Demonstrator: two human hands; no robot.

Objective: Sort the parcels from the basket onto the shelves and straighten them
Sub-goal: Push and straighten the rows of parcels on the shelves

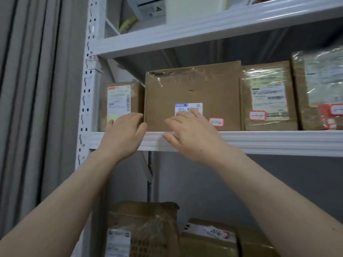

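A large brown cardboard parcel stands upright on the white middle shelf. My left hand curls its fingers round the parcel's lower left edge. My right hand lies flat with straight fingers on the parcel's front, over its white label. A smaller brown parcel with a long label stands just left of it, partly behind my left hand. Two taped parcels stand to the right.
A white upright post borders the shelf at the left, with grey curtains beyond. The shelf above holds a white printer. Below are more parcels, one with a mesh pattern, and a box.
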